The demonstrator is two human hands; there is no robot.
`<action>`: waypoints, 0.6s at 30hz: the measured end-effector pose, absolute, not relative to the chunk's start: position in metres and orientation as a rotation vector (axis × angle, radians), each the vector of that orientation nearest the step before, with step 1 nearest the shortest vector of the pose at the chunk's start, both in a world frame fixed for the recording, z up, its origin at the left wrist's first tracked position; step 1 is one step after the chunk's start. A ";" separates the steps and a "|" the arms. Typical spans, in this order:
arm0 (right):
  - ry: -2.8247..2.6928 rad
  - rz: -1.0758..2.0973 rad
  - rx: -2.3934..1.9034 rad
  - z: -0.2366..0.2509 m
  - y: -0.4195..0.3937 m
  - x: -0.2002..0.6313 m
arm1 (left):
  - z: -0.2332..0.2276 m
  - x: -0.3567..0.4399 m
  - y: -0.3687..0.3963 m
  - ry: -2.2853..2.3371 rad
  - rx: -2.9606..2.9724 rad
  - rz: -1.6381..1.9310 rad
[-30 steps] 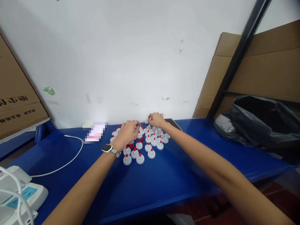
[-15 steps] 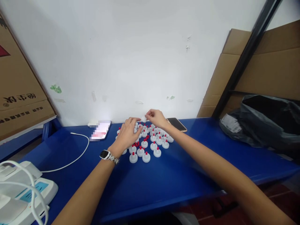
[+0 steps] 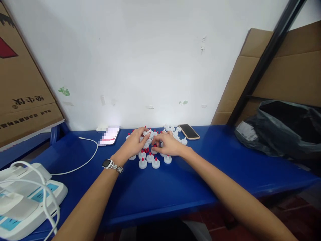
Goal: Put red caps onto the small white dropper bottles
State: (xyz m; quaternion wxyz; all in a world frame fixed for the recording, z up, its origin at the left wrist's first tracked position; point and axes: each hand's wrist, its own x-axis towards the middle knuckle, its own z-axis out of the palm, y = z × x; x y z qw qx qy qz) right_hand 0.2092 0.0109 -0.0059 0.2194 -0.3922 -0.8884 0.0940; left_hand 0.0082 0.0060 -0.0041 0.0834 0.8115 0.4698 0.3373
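Observation:
Many white round bottle caps (image 3: 155, 163), most with a small red tip on their spout, stand close together on the blue table. My left hand (image 3: 134, 144), with a watch on the wrist, holds a white cap (image 3: 147, 132) between thumb and fingers above the left side of the group. My right hand (image 3: 168, 144) is over the middle of the group, thumb and fingertips apart and pointing down at loose red tips (image 3: 155, 145). More loose red tips (image 3: 146, 150) lie among the caps. Several white caps without red tips (image 3: 184, 141) lie at the right.
Two phones lie on the table (image 3: 175, 190): a lit one (image 3: 110, 135) at left and a dark one (image 3: 189, 131) at right. A white power strip (image 3: 32, 207) with cables is at the near left. Cardboard boxes (image 3: 25, 83) and a black plastic bag (image 3: 283, 130) flank the table.
My right hand has come down from the back of the group towards me, over the loose red tips. A white cap now shows in my left hand. The view has shifted slightly.

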 end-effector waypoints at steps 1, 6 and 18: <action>-2.475 0.284 -1.080 -0.005 0.010 0.209 | -0.004 0.008 0.006 1.402 2.418 1.013; -2.325 0.421 -1.040 -0.006 0.020 0.203 | -0.003 0.008 0.004 1.393 2.409 1.004; -2.405 0.213 -1.181 -0.011 0.038 0.194 | -0.005 0.008 0.006 1.426 2.432 0.989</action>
